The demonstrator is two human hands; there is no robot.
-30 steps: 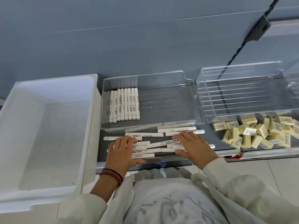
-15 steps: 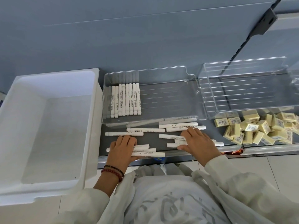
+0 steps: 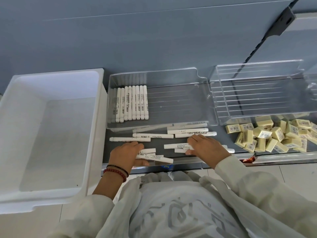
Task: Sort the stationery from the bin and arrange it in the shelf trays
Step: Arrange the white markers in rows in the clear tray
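Up top, a flat blue-grey wall panel (image 3: 154,40) fills the back, evenly lit with soft, shadowless light. To the right, a dark bracket (image 3: 285,23) sits on a slanting dark upright (image 3: 257,43), with a paler panel (image 3: 305,40) beyond it. Down low, the shelf (image 3: 157,145) shows a dark grey deck with a shiny metal front lip (image 3: 185,164). Below that is a pale tiled floor (image 3: 300,177).
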